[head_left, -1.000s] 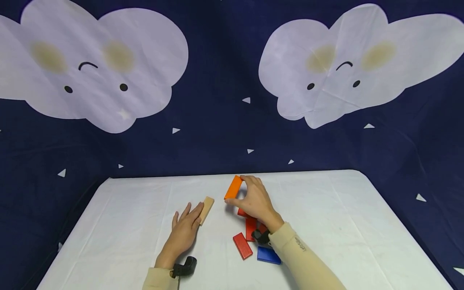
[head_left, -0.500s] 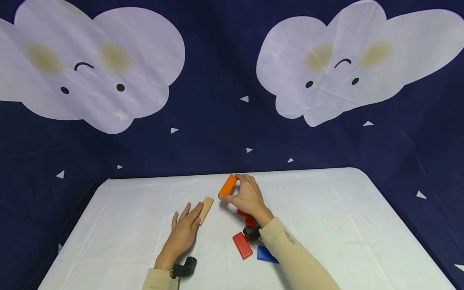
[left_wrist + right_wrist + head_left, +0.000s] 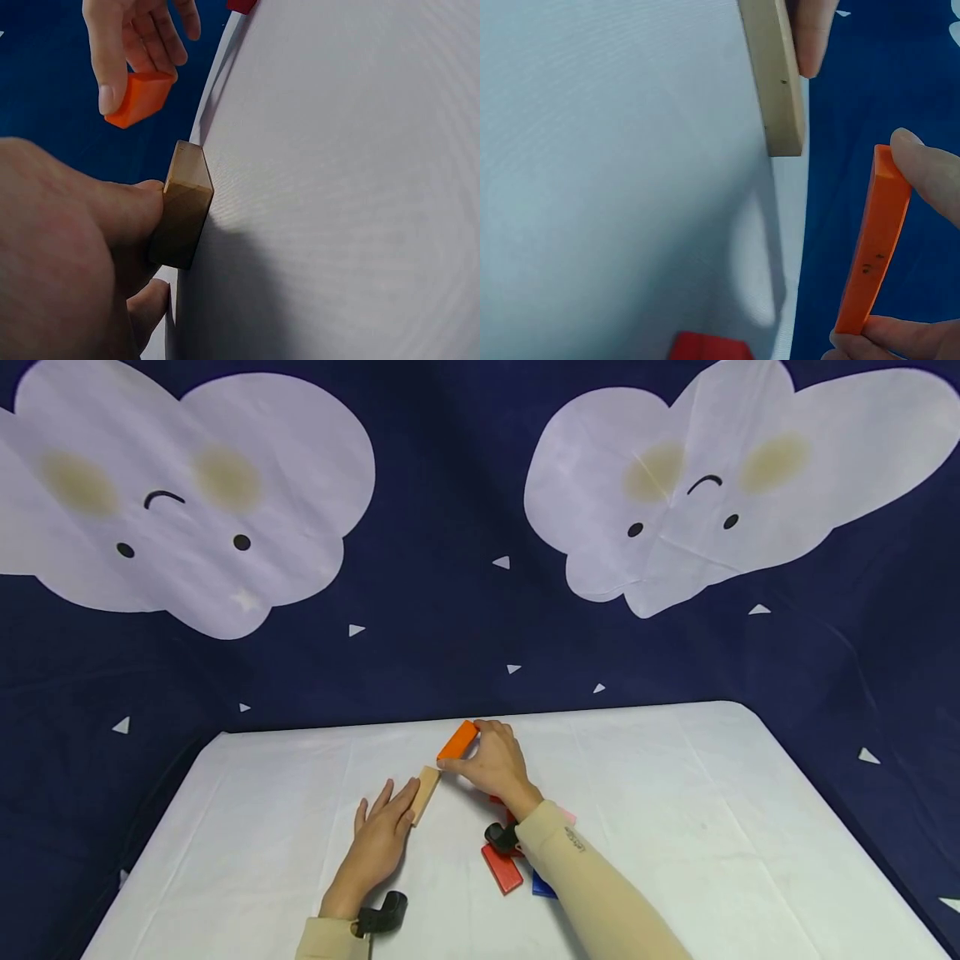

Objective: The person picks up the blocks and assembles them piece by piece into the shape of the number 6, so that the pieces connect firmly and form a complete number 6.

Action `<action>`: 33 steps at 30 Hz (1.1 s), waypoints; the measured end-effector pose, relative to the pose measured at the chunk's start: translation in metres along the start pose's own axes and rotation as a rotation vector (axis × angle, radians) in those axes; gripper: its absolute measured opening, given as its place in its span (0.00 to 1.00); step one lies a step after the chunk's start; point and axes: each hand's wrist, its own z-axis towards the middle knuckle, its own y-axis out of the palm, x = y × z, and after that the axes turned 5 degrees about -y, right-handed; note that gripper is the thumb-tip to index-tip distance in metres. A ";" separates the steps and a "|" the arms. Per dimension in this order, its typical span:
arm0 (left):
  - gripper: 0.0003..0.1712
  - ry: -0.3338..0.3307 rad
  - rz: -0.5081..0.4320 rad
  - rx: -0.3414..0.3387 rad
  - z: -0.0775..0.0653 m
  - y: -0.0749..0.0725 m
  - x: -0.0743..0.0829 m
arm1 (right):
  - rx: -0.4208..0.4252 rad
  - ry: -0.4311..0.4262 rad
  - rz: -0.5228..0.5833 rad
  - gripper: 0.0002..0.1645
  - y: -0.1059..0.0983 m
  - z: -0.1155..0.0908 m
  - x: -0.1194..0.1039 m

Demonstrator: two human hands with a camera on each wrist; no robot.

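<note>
My right hand (image 3: 495,766) pinches an orange rectangular block (image 3: 456,741) by its two ends, between thumb and fingers. The right wrist view shows the orange block (image 3: 874,247) held raised, with small dark marks on its side. A plain wooden block (image 3: 426,795) stands on its long narrow side on the white table, just nearer than the orange one. My left hand (image 3: 378,839) lies with its fingers spread, thumb and forefinger touching the left face of the wooden block. In the left wrist view, the end of the wooden block (image 3: 187,195) faces me.
Under my right forearm lie several red blocks, one plainly visible red block (image 3: 501,868), part of a blue block (image 3: 543,887) and a pink one (image 3: 567,815). Behind the table's far edge hangs a dark blue cloth (image 3: 427,668) with printed clouds.
My right hand has carried the orange block to the left, close to the far end of the wooden block. The left hand and wooden block have stayed put.
</note>
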 end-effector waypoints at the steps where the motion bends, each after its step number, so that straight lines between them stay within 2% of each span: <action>1: 0.28 0.000 0.001 0.000 0.000 0.000 0.000 | -0.001 0.006 -0.003 0.55 0.001 0.000 0.000; 9: 0.28 -0.004 -0.007 -0.005 0.002 0.000 0.000 | -0.009 0.044 -0.020 0.54 0.010 0.004 -0.004; 22: 0.28 -0.007 0.000 -0.001 0.001 0.001 0.000 | -0.014 0.045 -0.076 0.53 0.025 0.010 -0.008; 33: 0.27 0.014 -0.001 0.007 -0.001 -0.001 0.000 | -0.028 0.080 -0.148 0.53 0.027 0.014 -0.008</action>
